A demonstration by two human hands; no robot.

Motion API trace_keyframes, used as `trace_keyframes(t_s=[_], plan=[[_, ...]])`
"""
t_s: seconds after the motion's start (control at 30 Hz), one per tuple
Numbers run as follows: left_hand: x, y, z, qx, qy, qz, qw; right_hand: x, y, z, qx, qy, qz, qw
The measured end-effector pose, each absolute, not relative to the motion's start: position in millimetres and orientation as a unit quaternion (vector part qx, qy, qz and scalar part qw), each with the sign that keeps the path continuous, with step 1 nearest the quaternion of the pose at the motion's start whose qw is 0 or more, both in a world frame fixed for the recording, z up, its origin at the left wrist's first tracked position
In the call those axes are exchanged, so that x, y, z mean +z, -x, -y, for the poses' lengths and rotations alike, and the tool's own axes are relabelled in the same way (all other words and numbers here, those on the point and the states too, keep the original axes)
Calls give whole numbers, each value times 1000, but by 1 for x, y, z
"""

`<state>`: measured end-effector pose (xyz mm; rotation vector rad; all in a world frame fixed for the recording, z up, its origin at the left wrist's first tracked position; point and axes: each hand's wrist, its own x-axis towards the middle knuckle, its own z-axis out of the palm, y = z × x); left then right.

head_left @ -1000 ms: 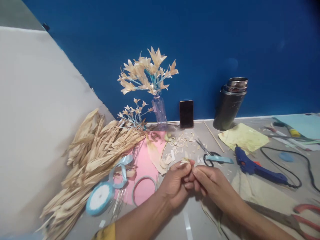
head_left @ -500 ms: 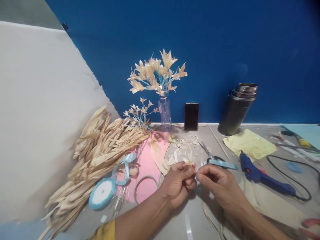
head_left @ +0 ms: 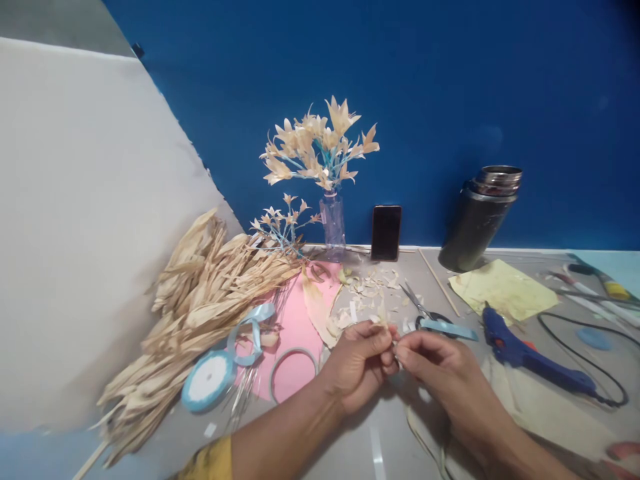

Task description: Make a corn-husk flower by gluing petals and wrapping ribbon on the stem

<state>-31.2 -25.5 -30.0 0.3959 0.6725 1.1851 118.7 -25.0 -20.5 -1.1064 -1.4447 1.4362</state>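
Observation:
My left hand [head_left: 364, 357] is closed in a pinch on a small pale husk flower [head_left: 382, 315], whose petals poke up above the thumb. Right beside it, my right hand [head_left: 434, 363] pinches at the flower's base; what lies between its fingertips is too small to make out. Just beyond the hands are scissors [head_left: 419, 301] with a strip of light blue ribbon [head_left: 447, 329] across their handles. Cream husk scraps [head_left: 370, 285] lie scattered behind the fingers.
Dried corn husks [head_left: 200, 293], a blue ribbon spool [head_left: 207, 381] and a tape ring [head_left: 274, 373] are left. A flower-filled bottle [head_left: 333, 227], phone [head_left: 385, 233] and dark flask [head_left: 480, 220] stand at the wall. A blue glue gun [head_left: 540, 363] with its cord lies right.
The whole view has shifted slightly, with things appearing a little further right. Both hands stay together at the flower, their fingers only slightly moved.

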Motion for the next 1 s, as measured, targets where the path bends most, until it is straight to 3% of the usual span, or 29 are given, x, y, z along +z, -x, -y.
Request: trace_keyframes(t_s=[0.23,0.8,1.0], plan=[[-17,38,26,540,-304,-328,713,-10,-121,22,516,442,593,432],[-21,36,26,569,-240,-319,719,-16,-112,29,501,470,594,418],[-22,37,25,573,-303,-352,676,-15,-111,26,497,467,587,437]])
